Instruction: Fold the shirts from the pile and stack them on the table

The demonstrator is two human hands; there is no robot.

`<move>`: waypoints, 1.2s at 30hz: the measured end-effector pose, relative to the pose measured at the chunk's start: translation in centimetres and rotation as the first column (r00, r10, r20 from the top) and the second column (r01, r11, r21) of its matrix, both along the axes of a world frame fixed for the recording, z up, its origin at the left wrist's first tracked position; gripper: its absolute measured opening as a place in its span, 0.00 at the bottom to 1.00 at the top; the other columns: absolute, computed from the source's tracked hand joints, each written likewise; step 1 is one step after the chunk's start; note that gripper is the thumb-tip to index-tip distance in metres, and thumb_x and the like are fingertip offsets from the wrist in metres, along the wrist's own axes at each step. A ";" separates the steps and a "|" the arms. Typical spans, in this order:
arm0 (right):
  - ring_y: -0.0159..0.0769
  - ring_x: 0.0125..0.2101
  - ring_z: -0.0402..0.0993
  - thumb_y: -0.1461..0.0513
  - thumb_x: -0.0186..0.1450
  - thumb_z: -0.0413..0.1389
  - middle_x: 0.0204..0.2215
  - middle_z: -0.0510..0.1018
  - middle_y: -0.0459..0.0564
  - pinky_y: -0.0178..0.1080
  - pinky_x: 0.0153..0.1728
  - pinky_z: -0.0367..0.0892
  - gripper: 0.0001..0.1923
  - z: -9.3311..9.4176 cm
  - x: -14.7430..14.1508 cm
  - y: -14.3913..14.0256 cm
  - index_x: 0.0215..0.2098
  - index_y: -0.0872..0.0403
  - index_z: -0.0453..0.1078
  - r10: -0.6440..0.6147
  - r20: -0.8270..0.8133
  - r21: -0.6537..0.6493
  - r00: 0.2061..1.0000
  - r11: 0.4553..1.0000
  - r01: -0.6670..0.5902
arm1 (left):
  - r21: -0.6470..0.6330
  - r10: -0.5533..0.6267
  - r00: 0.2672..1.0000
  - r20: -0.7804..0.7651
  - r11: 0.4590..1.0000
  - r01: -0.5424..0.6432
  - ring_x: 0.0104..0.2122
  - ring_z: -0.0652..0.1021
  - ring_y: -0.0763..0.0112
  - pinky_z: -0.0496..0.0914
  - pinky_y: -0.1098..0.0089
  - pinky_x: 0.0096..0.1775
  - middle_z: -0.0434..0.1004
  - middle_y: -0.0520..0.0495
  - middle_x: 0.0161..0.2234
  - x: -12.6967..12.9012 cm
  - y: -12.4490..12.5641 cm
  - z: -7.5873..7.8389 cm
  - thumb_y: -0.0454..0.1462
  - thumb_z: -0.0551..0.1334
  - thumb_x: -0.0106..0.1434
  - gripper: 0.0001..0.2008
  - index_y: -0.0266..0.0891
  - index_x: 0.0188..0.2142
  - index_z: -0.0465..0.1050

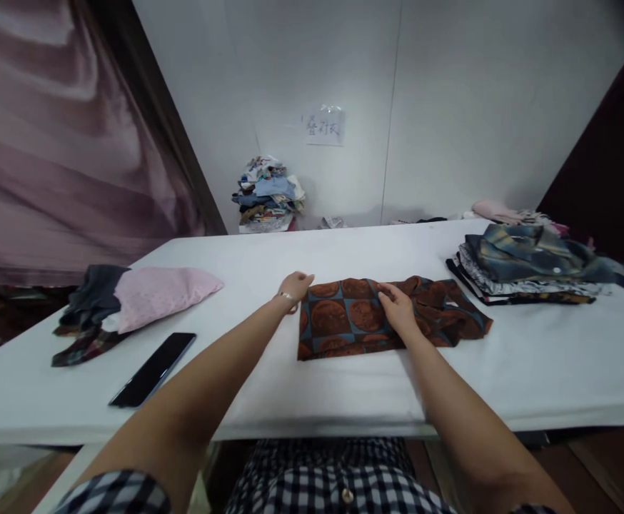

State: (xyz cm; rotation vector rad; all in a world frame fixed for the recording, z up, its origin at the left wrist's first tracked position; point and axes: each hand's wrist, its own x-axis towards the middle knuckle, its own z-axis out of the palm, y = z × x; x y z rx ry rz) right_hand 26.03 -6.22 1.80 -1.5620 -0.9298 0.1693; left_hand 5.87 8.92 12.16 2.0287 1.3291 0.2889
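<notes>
A brown and blue patterned shirt (338, 318) lies folded lengthwise on the white-covered table, its collar end bunched toward the right. At its far left corner, my left hand (297, 284) is closed, with the fingertips pinching the edge of the cloth. My right hand (399, 308) rests on the middle of the shirt near the far edge. Its fingers are stretched out over the fabric, and the palm side is hidden.
Left of me, a black phone (154, 370) lies near a pink garment (165, 293) and a dark garment (95, 296). Folded shirts (531, 260) are stacked at the right. A clothes pile (269, 196) stands by the wall, below a paper sign (324, 127). The white table (344, 403) has its front edge near me.
</notes>
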 end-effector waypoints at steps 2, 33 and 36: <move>0.43 0.45 0.75 0.56 0.61 0.51 0.45 0.79 0.55 0.46 0.50 0.68 0.19 0.4 -0.3 -0.2 0.47 0.55 0.73 0.009 0.081 -0.005 0.997 1.000 -0.008 | -0.007 0.085 0.995 -0.057 0.996 -0.086 0.33 0.79 0.62 0.71 0.68 0.30 0.78 0.40 0.34 -2.3 0.8 -1.6 0.50 0.55 0.64 0.20 0.33 0.36 0.73; 0.49 0.62 0.55 0.58 0.67 0.49 0.63 0.60 0.65 0.51 0.60 0.50 0.25 2.7 -8.0 -0.8 0.60 0.60 0.62 0.460 0.521 -0.650 0.719 0.760 -0.015 | -0.295 0.312 0.861 0.401 0.934 -0.200 0.31 0.80 0.62 0.74 0.67 0.32 0.81 0.46 0.30 -6.8 0.6 -8.3 0.38 0.68 0.45 0.13 0.39 0.32 0.72; 0.51 0.64 0.50 0.57 0.68 0.49 0.64 0.56 0.64 0.54 0.62 0.45 0.25 2.6 -8.6 -0.9 0.61 0.59 0.62 0.483 0.500 -0.673 0.719 0.739 -0.029 | -0.319 0.328 0.846 0.420 0.926 -0.200 0.30 0.80 0.62 0.73 0.66 0.31 0.80 0.47 0.28 -6.9 0.6 -8.4 0.39 0.68 0.44 0.14 0.38 0.31 0.72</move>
